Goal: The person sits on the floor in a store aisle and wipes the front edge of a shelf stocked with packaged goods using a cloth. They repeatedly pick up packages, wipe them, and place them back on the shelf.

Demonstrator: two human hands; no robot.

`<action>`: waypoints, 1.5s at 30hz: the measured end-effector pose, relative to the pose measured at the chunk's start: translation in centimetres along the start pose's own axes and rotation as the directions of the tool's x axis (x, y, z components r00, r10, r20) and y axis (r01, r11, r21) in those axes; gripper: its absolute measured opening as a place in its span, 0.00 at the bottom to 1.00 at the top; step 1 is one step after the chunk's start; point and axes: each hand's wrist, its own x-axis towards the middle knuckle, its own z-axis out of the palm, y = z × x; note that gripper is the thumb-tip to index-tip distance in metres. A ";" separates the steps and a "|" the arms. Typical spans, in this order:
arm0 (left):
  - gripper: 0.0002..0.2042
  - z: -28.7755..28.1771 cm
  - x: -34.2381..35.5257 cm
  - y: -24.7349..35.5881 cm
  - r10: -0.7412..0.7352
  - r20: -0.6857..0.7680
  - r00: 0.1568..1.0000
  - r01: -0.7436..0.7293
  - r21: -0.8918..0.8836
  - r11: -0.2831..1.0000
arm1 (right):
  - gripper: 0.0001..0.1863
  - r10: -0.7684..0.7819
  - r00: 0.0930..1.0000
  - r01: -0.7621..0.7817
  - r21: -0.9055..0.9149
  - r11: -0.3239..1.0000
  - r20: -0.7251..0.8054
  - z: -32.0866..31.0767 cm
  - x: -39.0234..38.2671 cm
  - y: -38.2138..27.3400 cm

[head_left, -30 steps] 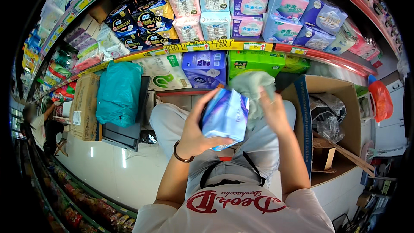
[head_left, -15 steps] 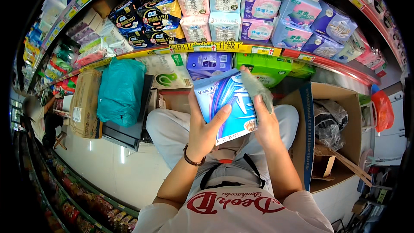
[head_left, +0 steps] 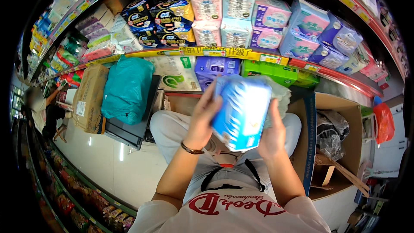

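Observation:
A blue and white pack of sanitary pads (head_left: 242, 114), somewhat blurred, is held tilted above my lap. My left hand (head_left: 202, 116) grips its left side, thumb over the front edge. Along the other side lies my right hand (head_left: 273, 131), its thumb upright by the pack's edge and its other fingers mostly hidden. A pale grey-green cloth (head_left: 282, 99), crumpled, shows behind that thumb and against the back of the pack; my right hand appears to hold it.
Packs of sanitary pads (head_left: 206, 11) stand stacked on the shelf ahead. Under it are a green pack (head_left: 269, 72) and a purple pack (head_left: 215, 68). An opened carton (head_left: 338, 97) is at my right; a teal bag (head_left: 127, 90) and brown carton (head_left: 88, 99) are left. Another person (head_left: 41, 108) sits far left.
The pack has been turned in my hands, so another face with bright glare shows. The cloth has shifted from its upper right edge to behind its right side. The view has shifted slightly.

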 end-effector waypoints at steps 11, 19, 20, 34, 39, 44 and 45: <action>0.27 -2.7 -1.9 -1.5 0.081 -0.025 0.996 -0.084 -0.465 0.882 | 0.27 -0.031 0.536 0.836 -0.535 -0.119 0.844 2.7 -1.3 -0.2; 0.39 -0.6 -0.8 2.3 0.138 -0.311 0.940 -0.265 -0.414 0.871 | 0.31 0.067 0.997 -0.069 0.060 0.996 0.038 -1.4 -1.0 1.2; 0.43 0.1 -1.7 1.5 0.195 -0.311 0.930 -0.281 -0.260 0.924 | 0.31 0.143 0.988 -0.150 0.198 0.969 0.049 -0.9 -0.6 1.4; 0.62 -1.4 -0.4 2.9 0.739 0.236 0.631 -0.491 0.859 0.145 | 0.30 -0.203 0.930 0.320 -0.402 0.858 0.306 1.6 -3.8 -2.0; 0.57 1.9 -1.1 1.9 0.566 0.471 0.677 -0.632 0.765 0.120 | 0.44 -0.171 0.678 0.661 -0.694 -0.284 0.715 5.7 -2.4 -2.8; 0.51 1.1 -0.7 1.4 0.561 0.491 0.666 -0.532 0.840 -0.105 | 0.43 -0.262 0.624 0.685 -0.677 -0.269 0.736 5.4 -1.6 -2.7; 0.49 0.8 -1.1 2.2 0.603 0.482 0.636 -0.512 0.848 -0.139 | 0.41 -0.270 0.572 0.716 -0.632 -0.296 0.774 5.2 -1.6 -1.8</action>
